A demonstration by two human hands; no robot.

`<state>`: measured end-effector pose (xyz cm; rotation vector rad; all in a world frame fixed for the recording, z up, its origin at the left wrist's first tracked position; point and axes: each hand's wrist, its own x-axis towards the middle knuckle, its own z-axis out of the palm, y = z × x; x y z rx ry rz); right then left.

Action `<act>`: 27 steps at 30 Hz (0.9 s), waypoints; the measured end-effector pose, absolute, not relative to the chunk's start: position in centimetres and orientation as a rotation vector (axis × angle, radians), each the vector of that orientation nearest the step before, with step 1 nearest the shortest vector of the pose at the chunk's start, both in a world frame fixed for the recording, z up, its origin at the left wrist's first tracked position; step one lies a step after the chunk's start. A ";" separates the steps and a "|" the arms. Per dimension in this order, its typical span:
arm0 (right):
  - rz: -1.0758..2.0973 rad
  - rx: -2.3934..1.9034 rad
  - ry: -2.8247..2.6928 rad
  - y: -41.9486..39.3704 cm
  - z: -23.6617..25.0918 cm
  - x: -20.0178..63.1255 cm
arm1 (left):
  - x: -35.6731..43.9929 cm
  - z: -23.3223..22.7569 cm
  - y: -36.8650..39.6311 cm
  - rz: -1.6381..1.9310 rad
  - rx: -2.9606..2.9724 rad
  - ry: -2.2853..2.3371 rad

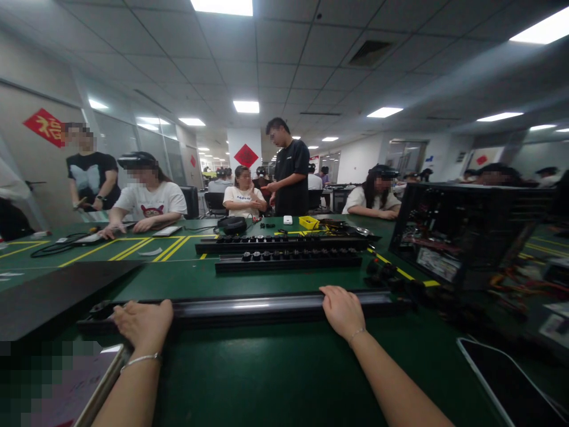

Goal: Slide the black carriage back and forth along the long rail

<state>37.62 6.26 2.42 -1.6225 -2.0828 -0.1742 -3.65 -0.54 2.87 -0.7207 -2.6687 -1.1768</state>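
Observation:
A long black rail [249, 306] with a shiny channel along its middle lies crosswise on the green table in front of me. My left hand [144, 323] is closed over the rail near its left end, beside a small black wheel [101, 309] set in the channel. Toward the right part of the rail, my right hand [344, 311] is wrapped over it, with the fingertips at the far edge. Beyond it are two more black rails, a shorter one [288, 265] and a longer one [275, 245], both holding rows of small black rollers.
An opened black computer case [462, 231] stands at right, near loose black parts [380, 273] and cables. A phone [507, 379] lies front right, a dark panel [66, 290] at left. Farther back are a yellow bin [309, 222] and several people, including a seated person [151, 198].

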 end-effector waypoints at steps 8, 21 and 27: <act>-0.188 -1.605 -2.111 6.6 2.1 38.1 | -3.8 2.5 -0.7 -1.216 -0.621 -2.558; -0.149 -1.622 -2.146 6.6 2.4 38.1 | -3.1 2.4 -1.1 -1.127 -0.666 -2.596; -0.169 -1.611 -2.143 6.6 2.4 38.2 | -3.4 2.0 -1.0 -1.154 -0.687 -2.582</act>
